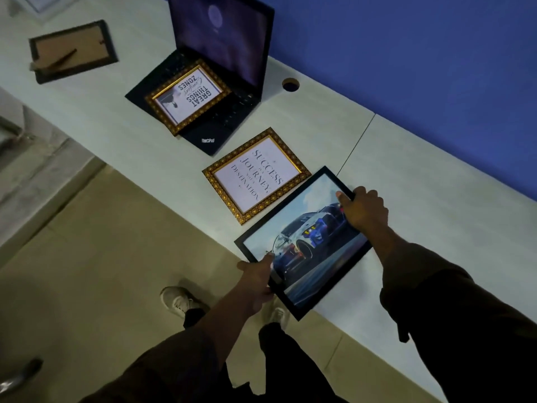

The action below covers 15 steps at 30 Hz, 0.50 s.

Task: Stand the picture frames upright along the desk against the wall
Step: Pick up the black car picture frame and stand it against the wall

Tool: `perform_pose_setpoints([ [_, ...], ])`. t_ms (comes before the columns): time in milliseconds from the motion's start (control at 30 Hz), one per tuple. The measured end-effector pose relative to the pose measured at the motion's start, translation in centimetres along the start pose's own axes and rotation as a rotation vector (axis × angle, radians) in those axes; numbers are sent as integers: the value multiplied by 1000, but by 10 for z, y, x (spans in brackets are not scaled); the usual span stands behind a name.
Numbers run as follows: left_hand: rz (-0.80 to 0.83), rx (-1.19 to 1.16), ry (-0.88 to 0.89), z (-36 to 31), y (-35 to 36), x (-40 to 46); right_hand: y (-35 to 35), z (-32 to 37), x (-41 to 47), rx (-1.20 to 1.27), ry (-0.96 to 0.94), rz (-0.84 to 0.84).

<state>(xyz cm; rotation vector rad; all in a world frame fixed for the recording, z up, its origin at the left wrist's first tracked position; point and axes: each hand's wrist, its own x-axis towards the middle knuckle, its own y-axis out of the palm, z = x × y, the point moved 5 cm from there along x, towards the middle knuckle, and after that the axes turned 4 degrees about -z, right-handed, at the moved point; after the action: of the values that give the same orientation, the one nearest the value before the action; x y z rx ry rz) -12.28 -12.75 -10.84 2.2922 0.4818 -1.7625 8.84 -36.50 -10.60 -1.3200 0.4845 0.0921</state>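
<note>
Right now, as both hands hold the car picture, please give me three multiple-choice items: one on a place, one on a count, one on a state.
1. Where does the frame that reads GREAT THINGS lie?
A. on the laptop keyboard
B. on the floor
C. against the wall

2. How many frames have a gold ornate border?
A. one
B. two
C. four

3. How does the frame at the far left lie?
A. upright, leaning on the wall
B. flat, picture up
C. flat, back up

Answers:
1 A: the GREAT THINGS frame rests on the open laptop.
2 B: only it and the SUCCESS frame have gold borders; the car frame, held by the left hand and the right hand, is black.
3 C: the far-left frame shows its brown backing and stand.
</note>
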Motion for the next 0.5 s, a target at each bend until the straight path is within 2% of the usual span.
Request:
perform_pose_setpoints([
  [100, -20, 17, 30, 5, -17, -3, -4, 5, -10, -42, 32, -66],
  [233, 33, 110, 115, -11, -52, -14, -26, 22, -24, 14, -36, -204],
  [367, -39, 125, 280, -61, -101, -35, -47, 67, -38, 178, -33, -237],
  [500, -29, 53, 303, -117, -162, -38, -60, 135, -46, 252, -91, -301],
])
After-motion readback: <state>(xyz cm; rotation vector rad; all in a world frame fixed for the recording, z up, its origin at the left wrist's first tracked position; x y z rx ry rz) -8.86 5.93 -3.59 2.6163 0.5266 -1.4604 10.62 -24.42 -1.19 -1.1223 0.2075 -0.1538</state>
